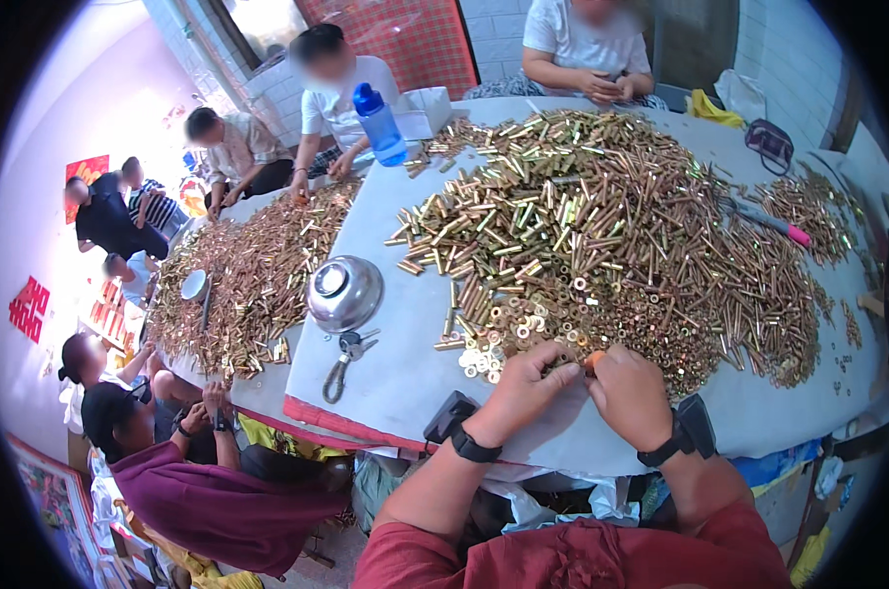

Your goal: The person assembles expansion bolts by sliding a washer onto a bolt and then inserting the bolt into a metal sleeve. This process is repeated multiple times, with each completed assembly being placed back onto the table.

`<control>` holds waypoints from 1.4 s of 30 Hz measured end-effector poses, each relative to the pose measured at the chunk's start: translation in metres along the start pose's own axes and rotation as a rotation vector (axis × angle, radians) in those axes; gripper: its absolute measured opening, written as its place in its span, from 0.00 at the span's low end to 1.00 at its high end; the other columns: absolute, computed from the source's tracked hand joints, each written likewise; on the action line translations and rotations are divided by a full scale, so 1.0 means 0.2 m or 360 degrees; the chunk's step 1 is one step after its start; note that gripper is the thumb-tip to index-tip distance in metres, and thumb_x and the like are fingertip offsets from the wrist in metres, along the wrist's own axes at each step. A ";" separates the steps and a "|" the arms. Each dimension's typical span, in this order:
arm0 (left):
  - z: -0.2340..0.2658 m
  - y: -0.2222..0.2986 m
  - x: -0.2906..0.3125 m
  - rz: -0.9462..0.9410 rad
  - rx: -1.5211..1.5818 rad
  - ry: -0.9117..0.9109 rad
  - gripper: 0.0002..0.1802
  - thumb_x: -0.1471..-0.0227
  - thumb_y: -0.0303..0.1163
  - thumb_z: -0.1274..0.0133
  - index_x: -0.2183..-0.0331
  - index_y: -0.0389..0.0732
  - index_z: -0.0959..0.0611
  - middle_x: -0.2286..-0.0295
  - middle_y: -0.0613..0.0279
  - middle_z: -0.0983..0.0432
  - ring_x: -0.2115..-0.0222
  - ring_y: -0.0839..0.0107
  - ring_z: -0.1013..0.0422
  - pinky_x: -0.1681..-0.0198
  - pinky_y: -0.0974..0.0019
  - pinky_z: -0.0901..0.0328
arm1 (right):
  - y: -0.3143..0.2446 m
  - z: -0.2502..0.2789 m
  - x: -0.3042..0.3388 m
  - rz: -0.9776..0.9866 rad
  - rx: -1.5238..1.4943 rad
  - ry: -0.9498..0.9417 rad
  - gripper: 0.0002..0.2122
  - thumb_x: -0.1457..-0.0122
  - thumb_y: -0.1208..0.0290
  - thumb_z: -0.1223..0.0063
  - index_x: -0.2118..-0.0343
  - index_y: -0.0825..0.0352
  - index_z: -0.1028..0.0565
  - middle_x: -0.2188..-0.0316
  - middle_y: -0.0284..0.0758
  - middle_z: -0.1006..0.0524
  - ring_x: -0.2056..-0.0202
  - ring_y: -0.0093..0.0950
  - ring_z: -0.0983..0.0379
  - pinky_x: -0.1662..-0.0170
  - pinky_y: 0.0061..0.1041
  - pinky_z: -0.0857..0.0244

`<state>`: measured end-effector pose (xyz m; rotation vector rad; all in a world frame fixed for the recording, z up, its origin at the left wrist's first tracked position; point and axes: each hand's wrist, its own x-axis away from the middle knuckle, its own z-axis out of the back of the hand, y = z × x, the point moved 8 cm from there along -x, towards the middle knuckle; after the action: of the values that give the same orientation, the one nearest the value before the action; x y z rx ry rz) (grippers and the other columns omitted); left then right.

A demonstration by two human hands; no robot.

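Note:
My left hand (pixel 531 387) and my right hand (pixel 633 395) meet at the near edge of a heap of metal parts. Both have their fingers bent and pinched together, thumbs close to each other. A small orange piece (pixel 593 361) shows at the fingertips of my right hand; whether it is held or worn on a finger I cannot tell. What my left fingers pinch is hidden. Just beyond my hands lie brass-coloured nuts (pixel 650 329), with pale gold washers (pixel 482 361) beside my left hand. Farther back rises a big pile of brass-coloured metal tubes (pixel 572 211).
An upturned steel bowl (pixel 345 294) and keys (pixel 351 344) lie left on the grey-covered table (pixel 405 383). A blue bottle (pixel 380 126) stands at the far left; a pink-tipped tool (pixel 773 224) lies right. Several people sit around, some at a second heap (pixel 253 265).

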<state>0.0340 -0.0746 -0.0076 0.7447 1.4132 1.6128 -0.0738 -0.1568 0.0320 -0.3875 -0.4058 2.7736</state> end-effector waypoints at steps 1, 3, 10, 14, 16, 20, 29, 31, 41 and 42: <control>-0.01 0.01 0.00 -0.0044 -0.0049 -0.0029 0.11 0.44 0.34 0.45 0.63 0.36 0.20 0.72 0.65 0.28 0.70 0.77 0.33 0.65 0.70 0.36 | -0.01 0.01 0.00 0.0011 0.0018 -0.0001 0.07 0.49 0.71 0.43 0.68 0.65 0.26 0.70 0.39 0.29 0.66 0.39 0.28 0.65 0.37 0.33; -0.01 0.01 -0.01 -0.0002 -0.0044 -0.0036 0.12 0.43 0.35 0.45 0.62 0.36 0.20 0.72 0.65 0.28 0.69 0.76 0.33 0.64 0.70 0.36 | -0.02 0.02 0.00 0.0041 0.0041 0.0007 0.07 0.49 0.71 0.43 0.69 0.65 0.26 0.70 0.39 0.29 0.66 0.39 0.28 0.65 0.37 0.33; 0.00 0.03 -0.02 -0.0046 -0.0051 -0.0034 0.11 0.44 0.33 0.45 0.62 0.36 0.21 0.70 0.61 0.26 0.67 0.73 0.31 0.61 0.68 0.35 | 0.04 0.03 -0.03 0.0131 -0.0435 0.0144 0.08 0.49 0.77 0.45 0.65 0.67 0.26 0.68 0.36 0.27 0.67 0.34 0.26 0.63 0.30 0.31; -0.03 0.03 -0.02 -0.0091 -0.0192 -0.0125 0.10 0.44 0.31 0.45 0.63 0.36 0.21 0.70 0.59 0.25 0.68 0.71 0.30 0.61 0.68 0.34 | 0.18 -0.09 -0.04 -0.0431 -0.1872 -0.0042 0.08 0.47 0.84 0.47 0.64 0.68 0.27 0.68 0.27 0.27 0.65 0.17 0.29 0.61 0.18 0.33; -0.03 0.03 -0.01 -0.0139 -0.0197 -0.0150 0.09 0.45 0.31 0.45 0.63 0.36 0.21 0.70 0.59 0.25 0.68 0.71 0.30 0.61 0.68 0.34 | 0.17 -0.09 -0.04 -0.0396 -0.1858 -0.0030 0.08 0.47 0.83 0.46 0.64 0.68 0.26 0.68 0.28 0.27 0.66 0.17 0.29 0.62 0.18 0.33; -0.03 0.01 -0.01 -0.0050 -0.0166 -0.0209 0.09 0.45 0.30 0.46 0.64 0.36 0.21 0.71 0.58 0.25 0.68 0.71 0.29 0.62 0.67 0.34 | 0.15 -0.05 -0.05 -0.0203 -0.1574 0.0069 0.06 0.46 0.80 0.43 0.66 0.68 0.26 0.69 0.31 0.25 0.68 0.19 0.28 0.65 0.20 0.32; -0.02 0.04 -0.01 -0.0122 -0.0201 -0.0178 0.09 0.46 0.30 0.45 0.66 0.35 0.22 0.73 0.54 0.26 0.72 0.65 0.29 0.66 0.64 0.34 | 0.10 0.03 -0.04 -0.0177 -0.1277 0.0041 0.06 0.45 0.77 0.43 0.64 0.68 0.26 0.72 0.27 0.26 0.70 0.15 0.32 0.66 0.17 0.35; -0.02 0.02 -0.01 -0.0034 -0.0230 -0.0228 0.08 0.46 0.30 0.45 0.64 0.36 0.21 0.71 0.57 0.24 0.69 0.70 0.29 0.63 0.67 0.33 | 0.11 0.03 -0.04 -0.0212 -0.1308 0.0015 0.07 0.45 0.77 0.42 0.64 0.68 0.26 0.72 0.29 0.25 0.71 0.18 0.29 0.67 0.19 0.33; -0.04 0.02 -0.02 -0.0075 -0.0130 -0.0255 0.09 0.45 0.31 0.45 0.65 0.35 0.21 0.72 0.59 0.25 0.69 0.72 0.29 0.63 0.68 0.34 | 0.04 0.11 -0.05 0.0263 -0.1124 0.0180 0.07 0.48 0.80 0.44 0.65 0.68 0.25 0.69 0.36 0.25 0.69 0.29 0.26 0.64 0.26 0.31; -0.04 0.01 -0.02 -0.0053 -0.0118 -0.0262 0.09 0.45 0.32 0.45 0.65 0.35 0.21 0.72 0.59 0.25 0.69 0.72 0.29 0.64 0.68 0.34 | 0.03 0.12 -0.06 0.0268 -0.1125 0.0178 0.07 0.48 0.80 0.44 0.65 0.68 0.25 0.69 0.36 0.25 0.69 0.29 0.26 0.64 0.26 0.31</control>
<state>0.0291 -0.0808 -0.0070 0.7879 1.2357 1.5330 -0.0729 -0.1724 0.0543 -0.7553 -1.3818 2.6575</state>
